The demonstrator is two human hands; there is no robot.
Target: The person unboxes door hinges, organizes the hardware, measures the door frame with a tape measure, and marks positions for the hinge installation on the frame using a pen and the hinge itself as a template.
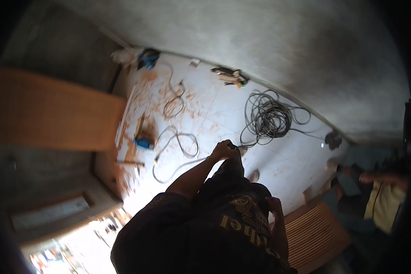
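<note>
1. Our left hand [223, 150] is near the knee, with fingers that look curled against the dark trousers [228, 170]. We cannot tell whether it grasps the cloth or only rests there.
2. Our right hand [274, 204] is low, beside the dark shirt [182, 228]; it is too dim, so we cannot tell its grip.
3. The trousers are on our own legs, in the middle of the view. The black cable coil [269, 119] lies beyond the knee, to the right.
4. We judge the step in hand as a short settling of cloth or of posture.
5. The next move, in our opinion, calls for steady balance and for the left hand to come free from the knee.
6. For moving, the wider room seems to be on the white floor [290, 166], between the coil and the slatted wooden panel [317, 230].
7. The edges ask for care: the wall [278, 41] closes the far side, the blue power tool [144, 143] and loose cable loops [198, 146] lie to the left, and another person [383, 205] is at the right.
</note>
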